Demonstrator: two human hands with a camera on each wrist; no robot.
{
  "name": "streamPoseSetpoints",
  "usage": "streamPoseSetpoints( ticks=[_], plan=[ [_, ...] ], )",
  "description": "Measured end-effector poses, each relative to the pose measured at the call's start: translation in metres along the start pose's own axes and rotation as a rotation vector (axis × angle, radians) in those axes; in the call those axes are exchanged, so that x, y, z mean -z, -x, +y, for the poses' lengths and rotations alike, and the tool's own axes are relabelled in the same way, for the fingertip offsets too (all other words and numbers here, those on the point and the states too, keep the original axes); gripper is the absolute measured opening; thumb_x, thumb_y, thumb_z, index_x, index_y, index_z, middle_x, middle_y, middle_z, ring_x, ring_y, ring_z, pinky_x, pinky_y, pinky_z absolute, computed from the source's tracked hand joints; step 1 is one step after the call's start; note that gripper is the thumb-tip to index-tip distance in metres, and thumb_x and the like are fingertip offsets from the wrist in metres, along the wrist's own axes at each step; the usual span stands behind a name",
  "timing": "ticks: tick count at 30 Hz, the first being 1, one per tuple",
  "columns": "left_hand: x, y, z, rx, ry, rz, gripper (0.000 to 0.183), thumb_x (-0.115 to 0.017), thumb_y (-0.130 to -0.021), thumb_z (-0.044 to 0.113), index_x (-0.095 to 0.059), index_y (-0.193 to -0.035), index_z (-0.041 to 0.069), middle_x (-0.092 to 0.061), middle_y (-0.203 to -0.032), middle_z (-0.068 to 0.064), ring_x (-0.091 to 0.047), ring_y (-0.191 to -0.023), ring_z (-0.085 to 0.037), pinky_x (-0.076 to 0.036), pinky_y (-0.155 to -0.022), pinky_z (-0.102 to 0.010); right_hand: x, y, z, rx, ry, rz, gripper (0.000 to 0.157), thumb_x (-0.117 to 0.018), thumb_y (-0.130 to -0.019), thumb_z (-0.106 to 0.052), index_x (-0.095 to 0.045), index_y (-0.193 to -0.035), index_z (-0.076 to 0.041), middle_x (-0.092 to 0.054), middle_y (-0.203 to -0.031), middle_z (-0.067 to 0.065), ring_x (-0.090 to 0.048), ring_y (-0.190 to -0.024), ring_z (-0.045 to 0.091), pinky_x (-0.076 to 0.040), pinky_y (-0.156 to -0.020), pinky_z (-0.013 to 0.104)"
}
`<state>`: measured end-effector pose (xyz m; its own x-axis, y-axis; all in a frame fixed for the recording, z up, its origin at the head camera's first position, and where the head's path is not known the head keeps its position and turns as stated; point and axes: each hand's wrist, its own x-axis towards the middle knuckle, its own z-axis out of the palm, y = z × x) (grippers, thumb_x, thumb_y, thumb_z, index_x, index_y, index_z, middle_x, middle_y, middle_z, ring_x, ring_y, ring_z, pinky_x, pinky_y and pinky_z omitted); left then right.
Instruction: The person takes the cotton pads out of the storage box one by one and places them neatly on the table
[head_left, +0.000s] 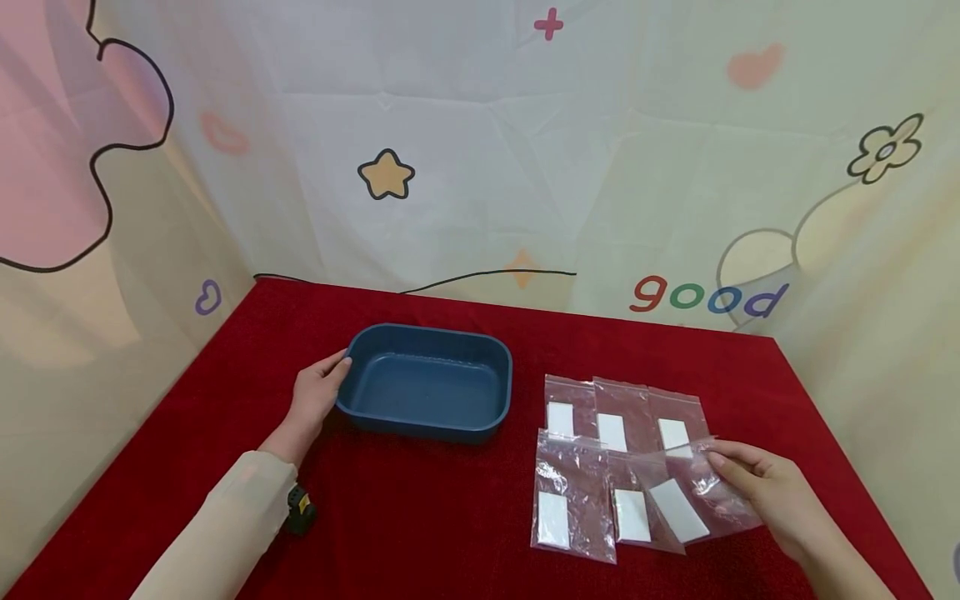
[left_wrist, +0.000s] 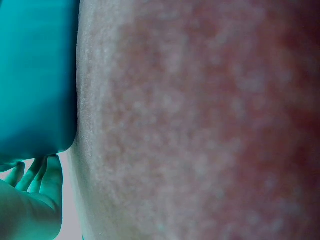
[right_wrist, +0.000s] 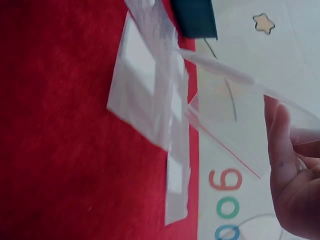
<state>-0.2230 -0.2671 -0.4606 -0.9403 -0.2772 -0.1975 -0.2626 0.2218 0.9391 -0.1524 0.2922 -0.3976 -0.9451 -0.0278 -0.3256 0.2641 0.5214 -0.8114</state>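
A blue rectangular basin (head_left: 431,387) stands left of centre on the red cloth. My left hand (head_left: 318,396) grips its left rim, thumb on top; the left wrist view shows the fingers (left_wrist: 50,175) against the basin's outer wall (left_wrist: 37,80). On the right, several clear zip bags with white rectangular pieces inside lie in two rows. My right hand (head_left: 772,492) pinches the top edge of the front-right zip bag (head_left: 720,492), whose white piece (head_left: 678,509) sits tilted. That bag overlaps the neighbouring zip bag (head_left: 630,508). In the right wrist view, the pinching hand (right_wrist: 295,170) holds the film raised.
At the front left lies the zip bag (head_left: 573,500); behind it runs the back row, with one bag (head_left: 626,400) in its middle. A red cloth (head_left: 420,508) covers the table. Printed curtains (head_left: 480,167) stand behind and at both sides. A black wrist device (head_left: 300,508) hangs under the left sleeve.
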Motion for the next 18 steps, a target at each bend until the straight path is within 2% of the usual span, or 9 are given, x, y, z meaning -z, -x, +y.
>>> streamPoseSetpoints(
  ticks=[3, 7, 8, 10, 12, 13, 15, 18],
  plan=[
    [0.0, 0.0, 0.0, 0.0, 0.008, -0.004, 0.05, -0.045, -0.11, 0.024, -0.04, -0.156, 0.003, -0.038, -0.164, -0.02, -0.043, -0.146, -0.037, -0.04, -0.12, -0.05, 0.005, -0.003, 0.006, -0.017, 0.017, 0.009, 0.055, -0.056, -0.106, -0.029, -0.048, -0.146, 0.007, -0.071, -0.102, -0.011, -0.067, -0.083, 0.007, -0.063, -0.075, 0.028],
    [0.001, 0.0, 0.0, 0.0, 0.008, -0.005, 0.05, -0.045, -0.11, 0.024, -0.04, -0.156, 0.004, -0.038, -0.164, -0.02, -0.043, -0.146, -0.037, -0.04, -0.12, -0.049, 0.007, -0.008, 0.015, -0.021, -0.022, 0.012, 0.055, -0.055, -0.107, -0.029, -0.046, -0.148, 0.007, -0.069, -0.098, -0.013, -0.067, -0.082, 0.005, -0.063, -0.074, 0.027],
    [0.001, 0.0, 0.0, 0.001, 0.008, -0.007, 0.051, -0.045, -0.11, 0.025, -0.04, -0.156, 0.004, -0.038, -0.164, -0.02, -0.043, -0.147, -0.037, -0.04, -0.12, -0.049, 0.008, -0.009, 0.018, -0.022, -0.051, 0.012, 0.051, -0.055, -0.107, -0.028, -0.051, -0.147, 0.003, -0.068, -0.095, -0.015, -0.067, -0.082, 0.005, -0.063, -0.074, 0.027],
    [0.0, 0.0, 0.001, 0.003, 0.011, -0.01, 0.051, -0.045, -0.11, 0.025, -0.04, -0.156, 0.004, -0.038, -0.164, -0.02, -0.043, -0.147, -0.037, -0.04, -0.12, -0.049, 0.009, -0.011, 0.024, -0.025, -0.136, -0.001, 0.035, -0.055, -0.107, -0.027, -0.065, -0.138, -0.015, -0.069, -0.093, -0.016, -0.07, -0.08, 0.006, -0.063, -0.074, 0.027],
    [0.0, -0.001, 0.001, 0.006, 0.018, -0.009, 0.051, -0.045, -0.11, 0.025, -0.04, -0.156, 0.004, -0.038, -0.164, -0.019, -0.042, -0.147, -0.036, -0.04, -0.12, -0.049, 0.01, -0.012, 0.031, -0.041, -0.243, -0.027, 0.025, -0.054, -0.107, -0.024, -0.072, -0.12, -0.034, -0.072, -0.09, -0.018, -0.074, -0.079, 0.007, -0.064, -0.073, 0.027],
    [0.001, -0.001, 0.001, 0.007, 0.022, -0.008, 0.051, -0.045, -0.11, 0.025, -0.04, -0.156, 0.004, -0.038, -0.164, -0.019, -0.042, -0.147, -0.036, -0.04, -0.12, -0.049, 0.01, -0.012, 0.035, -0.049, -0.291, -0.046, 0.027, -0.053, -0.108, -0.022, -0.072, -0.108, -0.04, -0.073, -0.089, -0.017, -0.075, -0.078, 0.008, -0.064, -0.073, 0.027],
    [0.001, -0.001, 0.002, 0.01, 0.028, -0.004, 0.05, -0.045, -0.11, 0.025, -0.041, -0.156, 0.004, -0.038, -0.164, -0.019, -0.042, -0.147, -0.035, -0.04, -0.12, -0.048, 0.01, -0.012, 0.043, -0.07, -0.369, -0.083, 0.036, -0.051, -0.108, -0.017, -0.069, -0.092, -0.044, -0.076, -0.087, -0.014, -0.077, -0.077, 0.008, -0.064, -0.072, 0.027],
    [0.001, 0.0, 0.002, 0.014, 0.024, -0.001, 0.05, -0.045, -0.11, 0.024, -0.041, -0.156, 0.004, -0.039, -0.164, -0.019, -0.042, -0.147, -0.035, -0.039, -0.121, -0.048, 0.011, -0.009, 0.054, -0.103, -0.385, -0.115, 0.034, -0.049, -0.108, -0.014, -0.069, -0.093, -0.037, -0.077, -0.087, -0.014, -0.076, -0.079, 0.007, -0.064, -0.073, 0.026]
  ],
)
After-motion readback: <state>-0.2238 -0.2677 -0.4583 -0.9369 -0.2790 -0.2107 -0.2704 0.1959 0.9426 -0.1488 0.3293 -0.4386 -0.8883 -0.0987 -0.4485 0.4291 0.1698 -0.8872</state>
